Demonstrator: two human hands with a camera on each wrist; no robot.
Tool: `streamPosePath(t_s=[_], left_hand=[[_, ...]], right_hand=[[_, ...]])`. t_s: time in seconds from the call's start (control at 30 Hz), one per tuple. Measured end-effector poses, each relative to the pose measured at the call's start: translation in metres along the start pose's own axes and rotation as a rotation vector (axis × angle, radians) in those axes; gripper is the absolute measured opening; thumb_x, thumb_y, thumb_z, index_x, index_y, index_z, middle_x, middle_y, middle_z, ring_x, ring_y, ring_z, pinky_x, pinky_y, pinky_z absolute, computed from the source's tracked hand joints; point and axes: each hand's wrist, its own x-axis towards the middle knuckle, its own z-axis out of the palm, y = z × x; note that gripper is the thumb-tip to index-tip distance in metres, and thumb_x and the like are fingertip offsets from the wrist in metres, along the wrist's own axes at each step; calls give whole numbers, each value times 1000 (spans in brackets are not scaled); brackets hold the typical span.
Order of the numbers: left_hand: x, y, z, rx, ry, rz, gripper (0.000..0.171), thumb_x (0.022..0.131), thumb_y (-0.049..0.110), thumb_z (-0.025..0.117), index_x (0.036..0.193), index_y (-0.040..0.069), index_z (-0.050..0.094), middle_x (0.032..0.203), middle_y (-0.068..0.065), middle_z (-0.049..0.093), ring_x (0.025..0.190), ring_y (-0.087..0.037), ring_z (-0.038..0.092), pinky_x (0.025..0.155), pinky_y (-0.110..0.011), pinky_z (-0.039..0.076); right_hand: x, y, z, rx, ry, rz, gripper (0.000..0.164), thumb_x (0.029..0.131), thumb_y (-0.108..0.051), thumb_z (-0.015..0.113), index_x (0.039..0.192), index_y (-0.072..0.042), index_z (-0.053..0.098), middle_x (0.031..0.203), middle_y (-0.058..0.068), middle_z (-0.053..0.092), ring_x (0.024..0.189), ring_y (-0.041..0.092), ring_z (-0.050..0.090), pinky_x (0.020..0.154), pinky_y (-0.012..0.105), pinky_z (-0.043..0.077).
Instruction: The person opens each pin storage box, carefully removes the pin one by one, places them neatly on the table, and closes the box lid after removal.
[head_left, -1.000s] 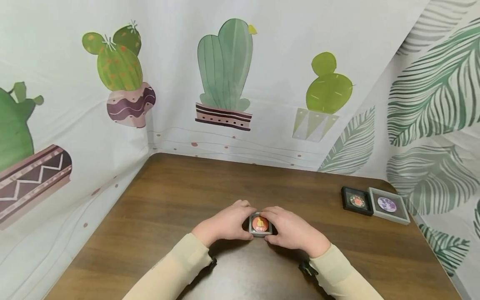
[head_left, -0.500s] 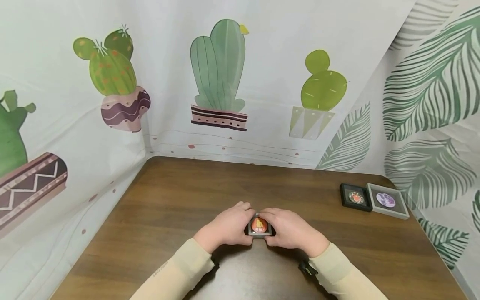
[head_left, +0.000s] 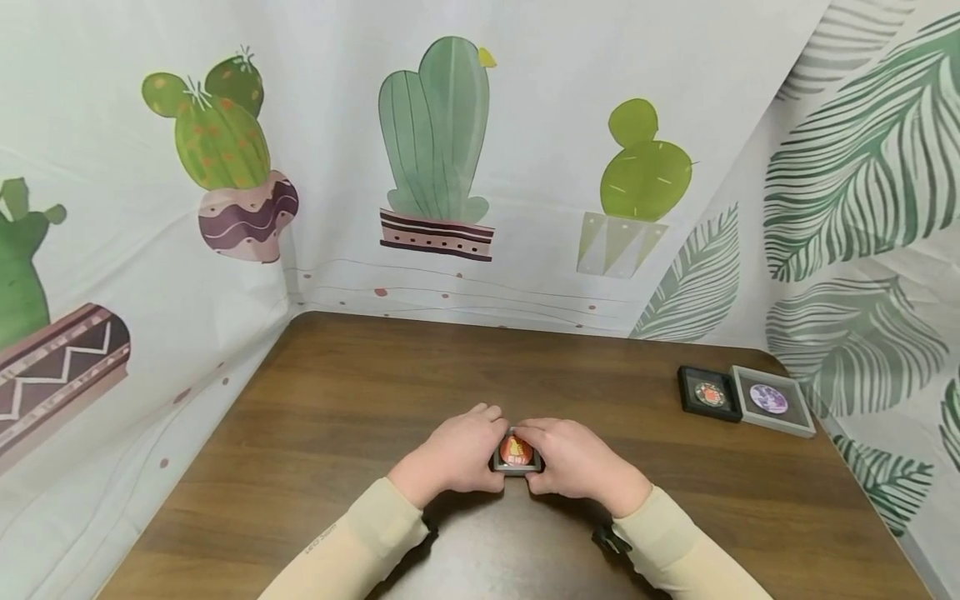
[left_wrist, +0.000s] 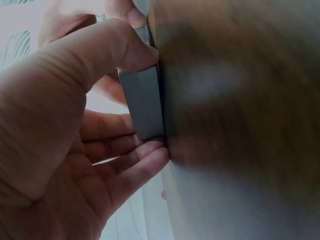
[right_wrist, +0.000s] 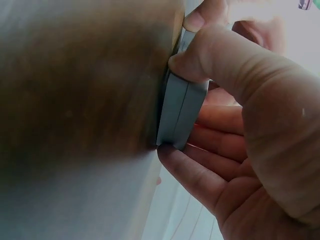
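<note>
A small grey square display case (head_left: 517, 472) is at the middle of the table, with a round red badge (head_left: 516, 451) bearing a yellow thumbs-up inside. My left hand (head_left: 465, 454) grips its left side, thumb at the near edge and fingers toward the far edge. On the opposite side my right hand (head_left: 585, 462) holds it the same way. In the left wrist view, the grey case (left_wrist: 145, 102) shows a side wall with a thin seam, between thumb and fingers. A matching seam runs along the case (right_wrist: 182, 110) in the right wrist view. Fingers partly cover its far corners.
At the right of the brown wooden table (head_left: 360, 367) lies a black case (head_left: 710, 410) with a round red-patterned badge. Touching its right side is a larger grey case (head_left: 776, 424) holding a purple-and-white badge. Cactus-and-leaf-printed cloth (head_left: 330, 150) hangs behind the table and at both sides.
The head view has shifted slightly. Both hands keep their grip on the grey case and have hardly moved; the two cases at the right lie as before.
</note>
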Motion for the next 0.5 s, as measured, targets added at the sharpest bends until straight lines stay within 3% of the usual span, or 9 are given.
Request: streamPosePath(t_s=[0.5], left_hand=[[0,2,-3,-3,-9,-26,52,72,36,93,112,11,71,105,2,61,97,-19,57,82,-31,59]], right_hand=[[1,4,-2,81,-28,12,61,76,-15,90,133,3,75,129,13,79,111,25,77,96,41,63]])
